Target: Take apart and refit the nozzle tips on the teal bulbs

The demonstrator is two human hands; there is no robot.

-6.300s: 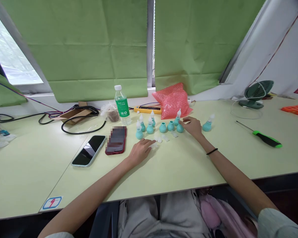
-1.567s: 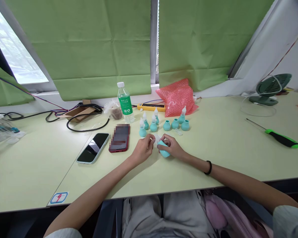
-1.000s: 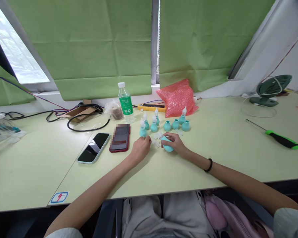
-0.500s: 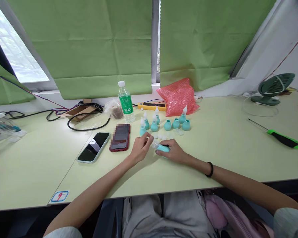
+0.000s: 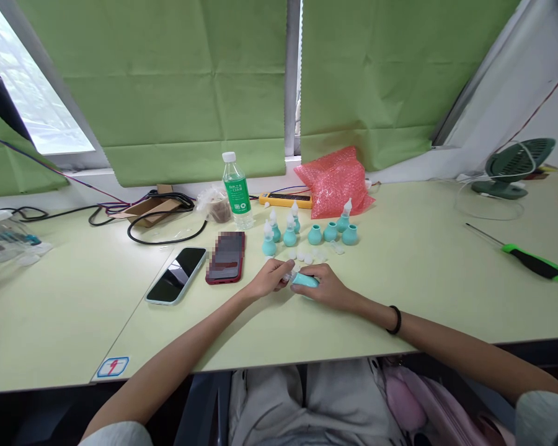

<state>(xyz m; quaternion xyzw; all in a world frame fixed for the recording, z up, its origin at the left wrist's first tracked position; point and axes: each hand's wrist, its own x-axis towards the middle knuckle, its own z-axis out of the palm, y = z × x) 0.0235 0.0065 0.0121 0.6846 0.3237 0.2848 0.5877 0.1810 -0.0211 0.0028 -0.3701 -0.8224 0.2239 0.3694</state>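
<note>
The right hand [image 5: 324,288] wraps around a smooth, round teal bulb [image 5: 305,280] lying low over the pale green table [image 5: 400,297]. The left hand [image 5: 268,280] pinches a small clear plastic tip [image 5: 287,277] at the bulb's end. Just behind them lie more small clear tips [image 5: 307,256], then a row of teal bulbs [image 5: 325,233], some with pointed clear tops. A crinkly pink bubble bag [image 5: 335,181] sits farther back.

The green label [image 5: 237,196] on the water bottle [image 5: 235,186] carried white characters too small to read. A blue-bordered sticker [image 5: 113,366] at the desk [image 5: 423,272] edge showed a red zigzag mark, with no legible words.
</note>
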